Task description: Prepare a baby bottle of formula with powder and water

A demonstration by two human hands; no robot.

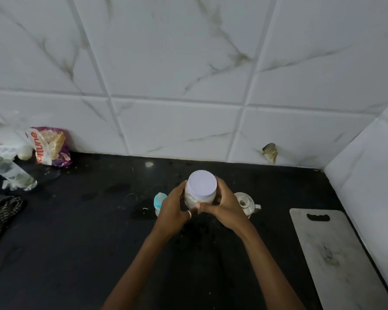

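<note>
Both forearms come in from the bottom edge, elbows cut off. The left hand [174, 208] and right hand [225, 205] curl their fingers round a powder jar [202, 184], one on each side, thumbs meeting at its front. The far fingertips are hidden behind it. Whether the jar rests on the black counter [87, 242] cannot be told. Just left of it stands a teal-capped baby bottle [159, 199], half hidden by the left hand. The right hand partly covers a small white pot [246, 202]. The frame's lower right edge crops a cutting board [336, 253].
</note>
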